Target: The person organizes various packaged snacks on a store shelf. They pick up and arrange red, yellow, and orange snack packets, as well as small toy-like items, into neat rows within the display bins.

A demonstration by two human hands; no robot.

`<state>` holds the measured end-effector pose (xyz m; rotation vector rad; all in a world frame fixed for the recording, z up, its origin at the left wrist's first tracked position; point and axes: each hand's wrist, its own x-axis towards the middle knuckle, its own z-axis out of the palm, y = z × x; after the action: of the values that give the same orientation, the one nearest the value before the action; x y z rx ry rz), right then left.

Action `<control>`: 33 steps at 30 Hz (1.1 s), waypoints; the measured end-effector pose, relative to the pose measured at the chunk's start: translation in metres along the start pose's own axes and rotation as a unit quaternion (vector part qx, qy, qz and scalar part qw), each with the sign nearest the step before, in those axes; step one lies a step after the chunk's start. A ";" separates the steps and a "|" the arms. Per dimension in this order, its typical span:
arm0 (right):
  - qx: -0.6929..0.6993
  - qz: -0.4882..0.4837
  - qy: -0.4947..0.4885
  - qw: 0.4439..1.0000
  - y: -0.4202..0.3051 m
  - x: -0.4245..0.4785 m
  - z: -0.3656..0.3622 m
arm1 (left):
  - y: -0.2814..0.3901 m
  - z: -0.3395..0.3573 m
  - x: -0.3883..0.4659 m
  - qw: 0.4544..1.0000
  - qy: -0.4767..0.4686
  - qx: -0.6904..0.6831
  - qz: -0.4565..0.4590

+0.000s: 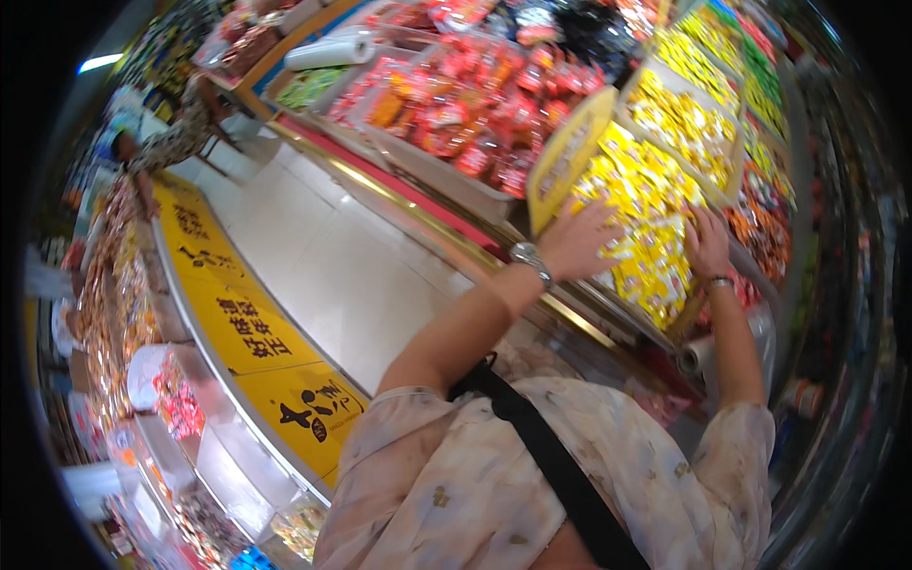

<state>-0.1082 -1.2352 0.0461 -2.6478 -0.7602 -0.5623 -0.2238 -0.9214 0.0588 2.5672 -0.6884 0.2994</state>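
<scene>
Small yellow wrapped packets (645, 214) fill a bin in front of me. My left hand (581, 239), with a metal watch (531, 263) at the wrist, lies spread over the packets' left side, beside a yellow oval sign (570, 160) with writing. On their right side rests my right hand (705, 242), its fingers bent and apart and a bracelet or watch (718, 282) on the wrist. Both hands touch the packets; neither is seen gripping one.
Red wrapped packages (470, 107) fill the neighbouring tray, and gold and white packets (680, 128) the bin behind. Clear bag rolls (328, 53) lie at the upper left. Across the tiled aisle (342, 235) runs a counter with yellow panels (249, 313); another person (171, 142) leans there.
</scene>
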 end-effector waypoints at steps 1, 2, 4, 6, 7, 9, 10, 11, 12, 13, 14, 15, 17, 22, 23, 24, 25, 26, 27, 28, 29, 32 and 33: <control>0.003 -0.002 0.009 1.000 -0.004 0.003 0.000 | 0.000 -0.007 -0.001 1.000 -0.005 0.010 -0.002; 0.018 -0.002 0.011 1.000 -0.007 0.009 0.001 | -0.002 -0.010 -0.002 1.000 -0.002 0.010 -0.004; 0.031 0.011 0.011 0.999 -0.006 0.002 0.004 | -0.001 -0.004 -0.003 1.000 -0.004 -0.009 0.000; 0.023 0.008 0.017 1.000 -0.006 -0.001 0.003 | -0.004 -0.007 -0.001 1.000 0.011 -0.014 -0.001; 0.015 0.007 0.017 1.000 -0.007 -0.001 0.001 | -0.006 -0.005 -0.001 1.000 0.017 -0.024 0.006; 0.009 0.005 0.014 1.000 -0.006 -0.001 0.000 | -0.006 -0.005 0.000 0.999 0.034 -0.038 0.017; 0.012 0.006 0.011 1.000 -0.005 -0.002 -0.001 | -0.004 -0.010 0.000 0.999 -0.012 -0.040 0.007; 0.015 0.006 0.008 1.000 -0.005 -0.003 -0.001 | -0.002 -0.011 0.000 0.999 -0.009 -0.035 0.008; 0.019 0.007 0.005 1.000 -0.004 -0.001 -0.001 | -0.002 -0.012 0.000 1.000 -0.004 -0.030 0.009; 0.023 0.008 0.002 1.000 -0.004 -0.001 0.000 | 0.000 -0.013 0.001 1.000 0.001 -0.023 0.009; 0.027 0.009 -0.001 1.000 -0.003 -0.001 0.000 | 0.002 -0.012 0.001 1.000 0.009 -0.014 0.013; 0.031 0.009 -0.002 0.999 -0.003 0.000 0.000 | 0.003 -0.011 0.001 1.000 0.020 -0.002 0.015; 0.040 0.010 -0.003 0.999 -0.003 -0.001 -0.001 | 0.005 -0.013 0.001 1.000 0.019 0.011 0.013; 0.050 -0.013 0.000 0.999 0.006 -0.005 0.002 | 0.006 -0.011 0.004 1.000 0.005 0.020 0.002; 0.051 -0.017 0.000 0.999 0.006 -0.001 0.002 | 0.006 -0.010 0.004 1.000 0.008 0.026 0.002; 0.050 -0.015 -0.002 0.999 0.006 -0.003 0.002 | 0.007 -0.008 0.005 1.000 0.000 0.031 -0.006; 0.049 -0.013 -0.003 0.999 0.006 -0.004 0.001 | 0.007 -0.007 0.007 0.999 -0.007 0.036 -0.013; 0.056 -0.017 0.005 0.998 0.006 -0.003 0.001 | 0.006 -0.006 0.007 0.999 -0.015 0.041 -0.020; 0.063 -0.016 -0.002 0.998 0.005 -0.002 0.001 | 0.007 -0.006 0.008 0.999 -0.017 0.033 -0.026; 0.068 -0.014 -0.008 0.998 0.005 -0.002 -0.001 | 0.007 -0.008 0.009 0.999 -0.019 0.025 -0.030; 0.072 -0.011 -0.015 0.997 0.004 -0.002 -0.003 | 0.009 -0.011 0.009 0.999 -0.020 0.016 -0.034; 0.099 -0.012 -0.003 0.995 0.002 -0.003 -0.005 | 0.015 -0.015 0.013 0.998 -0.034 0.031 -0.051; 0.114 -0.007 0.006 0.993 0.000 -0.004 -0.003 | 0.015 -0.018 0.013 0.996 -0.047 0.040 -0.056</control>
<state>-0.1122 -1.2387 0.0469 -2.4301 -0.7896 -0.4639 -0.2220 -0.9298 0.0843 2.6998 -0.5724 0.1727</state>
